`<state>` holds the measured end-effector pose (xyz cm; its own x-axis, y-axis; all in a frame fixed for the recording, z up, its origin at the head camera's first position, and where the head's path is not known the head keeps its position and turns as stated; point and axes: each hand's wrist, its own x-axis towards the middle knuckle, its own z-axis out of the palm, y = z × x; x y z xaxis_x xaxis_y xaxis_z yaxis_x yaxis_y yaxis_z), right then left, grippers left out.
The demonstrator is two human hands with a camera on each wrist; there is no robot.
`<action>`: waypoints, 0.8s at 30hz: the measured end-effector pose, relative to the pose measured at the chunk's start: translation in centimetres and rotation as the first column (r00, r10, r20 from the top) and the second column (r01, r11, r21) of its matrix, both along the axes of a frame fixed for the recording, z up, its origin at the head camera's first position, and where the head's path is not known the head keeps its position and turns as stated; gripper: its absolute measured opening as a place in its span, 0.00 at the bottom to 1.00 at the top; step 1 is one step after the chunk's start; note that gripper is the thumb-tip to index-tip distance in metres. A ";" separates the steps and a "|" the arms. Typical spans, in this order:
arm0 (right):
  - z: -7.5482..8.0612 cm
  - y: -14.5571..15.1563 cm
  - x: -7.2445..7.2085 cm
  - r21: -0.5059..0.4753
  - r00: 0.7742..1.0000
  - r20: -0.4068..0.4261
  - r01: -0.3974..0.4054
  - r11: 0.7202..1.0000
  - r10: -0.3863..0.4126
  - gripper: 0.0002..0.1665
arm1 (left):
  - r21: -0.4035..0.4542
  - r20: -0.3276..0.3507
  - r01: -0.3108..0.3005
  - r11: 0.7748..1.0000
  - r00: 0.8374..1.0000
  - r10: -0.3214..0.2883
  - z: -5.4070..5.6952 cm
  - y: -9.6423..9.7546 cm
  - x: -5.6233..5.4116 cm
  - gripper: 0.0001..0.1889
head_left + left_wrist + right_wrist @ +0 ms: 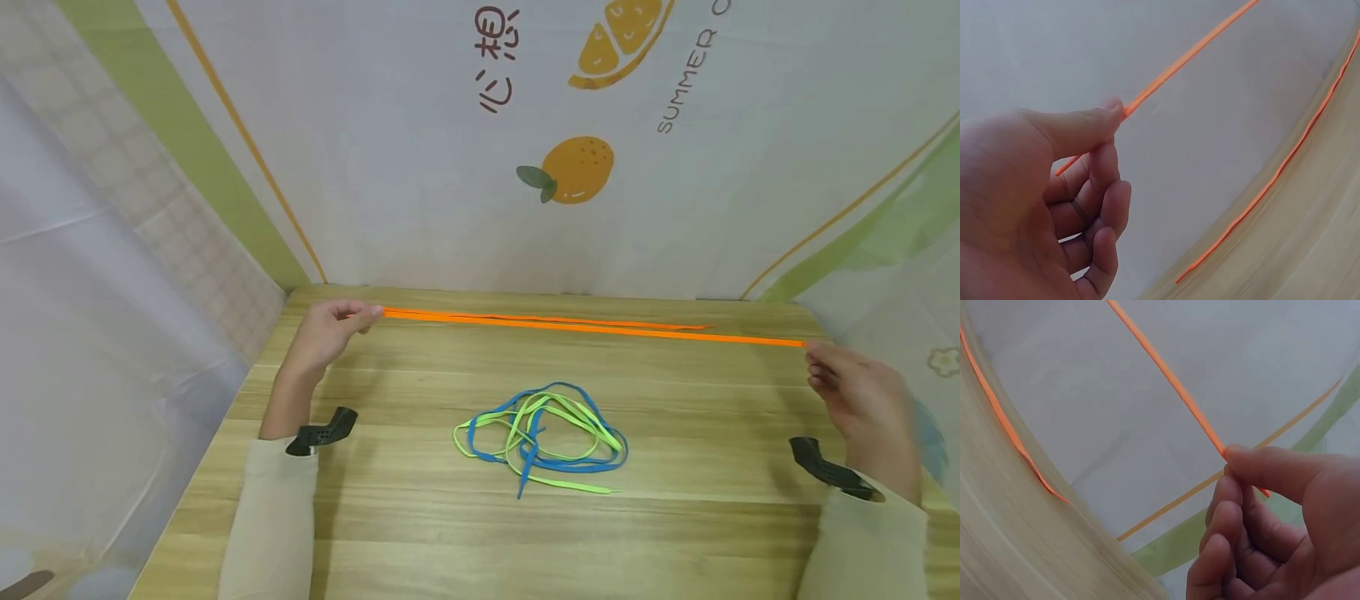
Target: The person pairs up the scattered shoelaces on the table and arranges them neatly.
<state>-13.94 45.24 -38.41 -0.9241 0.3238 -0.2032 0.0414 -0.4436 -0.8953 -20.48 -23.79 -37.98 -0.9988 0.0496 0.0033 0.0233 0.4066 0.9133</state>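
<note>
An orange shoelace (600,330) is stretched nearly straight between the two hands, above the back of the table. My left hand (330,331) pinches it near one end between thumb and fingers, and a short tip (1067,166) sticks out below the thumb in the left wrist view. At the other end my right hand (862,387) pinches it, with its tip (1264,492) poking out past the fingers. A second orange lace (1272,178) lies along the table's back part; its end (1044,480) shows in the right wrist view.
Nearer on the wooden table (420,533) lies a loose tangle of a blue lace (581,468) and a yellow-green lace (570,485). A printed white cloth (420,183) hangs along the table's back edge, with more cloth at both sides.
</note>
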 end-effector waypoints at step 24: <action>-1.8 -0.5 -2.0 0.514 0.984 0.175 -0.076 0.855 -0.018 0.13 | -0.273 -0.038 -0.062 0.960 0.998 0.053 -2.3 -0.1 -1.7 0.23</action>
<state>-15.97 44.75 -40.21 -0.9020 0.3987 -0.1658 0.2162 0.0847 -0.9727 -22.14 -23.87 -40.24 -0.9996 -0.0047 0.0279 0.0184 0.6425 0.7661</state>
